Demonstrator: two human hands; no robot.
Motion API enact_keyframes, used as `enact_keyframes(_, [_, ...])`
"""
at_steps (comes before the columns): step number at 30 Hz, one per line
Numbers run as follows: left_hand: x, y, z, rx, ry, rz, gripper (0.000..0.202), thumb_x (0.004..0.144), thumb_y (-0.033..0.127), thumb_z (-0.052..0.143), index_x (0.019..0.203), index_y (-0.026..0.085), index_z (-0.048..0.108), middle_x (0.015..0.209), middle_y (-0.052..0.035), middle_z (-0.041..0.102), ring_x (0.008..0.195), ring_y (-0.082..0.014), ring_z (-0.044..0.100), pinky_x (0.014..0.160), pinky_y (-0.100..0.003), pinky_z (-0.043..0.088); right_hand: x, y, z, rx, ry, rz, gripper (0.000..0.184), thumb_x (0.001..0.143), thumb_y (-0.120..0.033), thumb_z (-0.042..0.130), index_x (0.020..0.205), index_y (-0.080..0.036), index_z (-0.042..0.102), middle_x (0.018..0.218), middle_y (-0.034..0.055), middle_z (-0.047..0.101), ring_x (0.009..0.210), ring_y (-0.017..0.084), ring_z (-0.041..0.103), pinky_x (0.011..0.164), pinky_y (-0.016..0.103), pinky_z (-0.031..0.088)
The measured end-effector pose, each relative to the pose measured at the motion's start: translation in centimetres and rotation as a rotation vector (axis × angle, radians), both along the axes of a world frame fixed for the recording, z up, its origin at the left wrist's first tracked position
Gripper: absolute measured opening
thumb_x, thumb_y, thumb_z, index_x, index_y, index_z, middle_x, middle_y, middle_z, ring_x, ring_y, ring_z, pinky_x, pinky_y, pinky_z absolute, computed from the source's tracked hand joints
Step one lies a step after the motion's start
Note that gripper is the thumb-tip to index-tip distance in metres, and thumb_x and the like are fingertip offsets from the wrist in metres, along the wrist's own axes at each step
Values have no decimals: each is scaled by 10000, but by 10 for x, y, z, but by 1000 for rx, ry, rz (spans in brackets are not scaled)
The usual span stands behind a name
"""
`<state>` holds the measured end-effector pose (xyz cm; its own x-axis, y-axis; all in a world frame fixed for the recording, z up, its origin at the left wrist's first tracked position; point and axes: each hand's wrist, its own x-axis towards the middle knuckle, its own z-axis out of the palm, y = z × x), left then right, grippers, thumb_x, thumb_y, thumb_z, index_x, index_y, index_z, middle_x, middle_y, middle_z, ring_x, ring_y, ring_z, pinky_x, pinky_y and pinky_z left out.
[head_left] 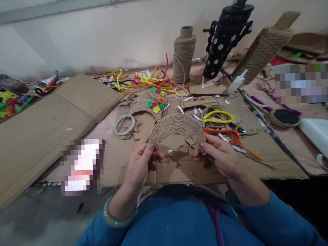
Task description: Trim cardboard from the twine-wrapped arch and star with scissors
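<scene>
Between my two hands is an arched piece covered in rows of jute twine (pixel 177 123), held up above the cardboard. My left hand (pixel 141 161) pinches its left end between thumb and fingers. The right end is gripped by my right hand (pixel 221 155) in the same way. Just behind it lies a second twine-covered arch (pixel 142 102) with small green, red and yellow flowers (pixel 155 106) on it. A roll of white tape (pixel 124 124) rests to the left. Scissors with yellow and red handles (pixel 221 136) lie close to my right hand.
Spools of twine (pixel 185 58) and a dark flowered vase (pixel 217 48) stand at the back. Coloured pipe cleaners (pixel 140 80) are heaped behind. A glue bottle (pixel 237 81) leans at right. Cardboard sheets (pixel 57 109) cover the left; a white box (pixel 321 138) sits far right.
</scene>
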<state>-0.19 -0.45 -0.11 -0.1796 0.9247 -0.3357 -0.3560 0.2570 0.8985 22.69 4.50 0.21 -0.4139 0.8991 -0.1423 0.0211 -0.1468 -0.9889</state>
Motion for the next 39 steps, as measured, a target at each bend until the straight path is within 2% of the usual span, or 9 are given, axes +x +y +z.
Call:
enact_keyframes(3, [-1, 1, -2, 44, -39, 6, 458, 694, 586, 714, 840, 158, 639, 683, -35, 726, 579, -141, 653, 491, -209, 423, 10, 2, 10, -11, -8, 62, 267, 839, -438, 600, 770, -180, 581, 658, 14, 631, 570, 120, 580, 532, 234, 461])
enact_keyframes(8, [-3, 1, 1, 77, -71, 7, 450, 670, 536, 759, 933, 180, 674, 759, -16, 730, 653, -128, 639, 580, -216, 461, 23, 11, 45, 86, -218, 390, 206, 884, -330, 509, 895, -161, 626, 568, -28, 554, 504, 102, 499, 471, 211, 390])
enact_keyframes(13, [1, -7, 28, 166, 126, -206, 368, 655, 369, 813, 957, 198, 691, 894, -51, 752, 824, -182, 664, 713, -261, 493, -1, 20, 80, 438, -496, 713, 233, 850, -225, 449, 880, -155, 670, 731, 12, 638, 635, 127, 571, 544, 225, 397])
enact_keyframes(15, [4, -10, 40, 150, 270, -332, 320, 630, 300, 827, 906, 182, 716, 795, -28, 733, 726, -161, 638, 649, -244, 475, -12, 18, 86, 506, -530, 759, 249, 847, -207, 447, 892, -159, 687, 766, 17, 666, 653, 135, 590, 555, 229, 400])
enact_keyframes(18, [8, -13, 45, 80, 303, -413, 203, 658, 300, 798, 760, 145, 715, 601, 11, 644, 538, -107, 536, 497, -211, 384, -18, 11, 79, 487, -445, 617, 275, 861, -248, 494, 1065, -178, 665, 756, 3, 655, 632, 130, 580, 537, 224, 406])
enact_keyframes(21, [13, -13, 35, 60, 94, -258, 263, 675, 376, 787, 740, 138, 697, 627, -7, 670, 549, -108, 560, 522, -216, 420, -17, 5, 59, 339, -191, 346, 426, 821, -375, 593, 1195, -172, 578, 755, 5, 626, 631, 143, 577, 535, 240, 462])
enact_keyframes(23, [19, -14, 26, 71, -47, -182, 293, 653, 394, 809, 757, 141, 702, 654, -12, 688, 570, -111, 586, 565, -224, 460, -19, 0, 46, 296, -113, 264, 364, 800, -413, 616, 1069, -168, 613, 756, 21, 629, 636, 156, 585, 541, 262, 487])
enact_keyframes(27, [35, -13, 16, 120, -192, -117, 276, 647, 369, 826, 793, 162, 718, 697, 4, 697, 608, -99, 599, 598, -212, 484, -28, -6, 35, 397, -239, 204, 198, 784, -377, 618, 797, -181, 641, 689, 33, 650, 623, 175, 597, 565, 292, 482])
enact_keyframes(39, [42, -14, 7, 115, -241, -120, 300, 677, 383, 806, 837, 162, 682, 710, 3, 688, 612, -108, 601, 616, -240, 494, -35, -4, 24, 384, -290, 124, 231, 799, -400, 571, 700, -193, 594, 610, 17, 608, 558, 162, 567, 514, 282, 447])
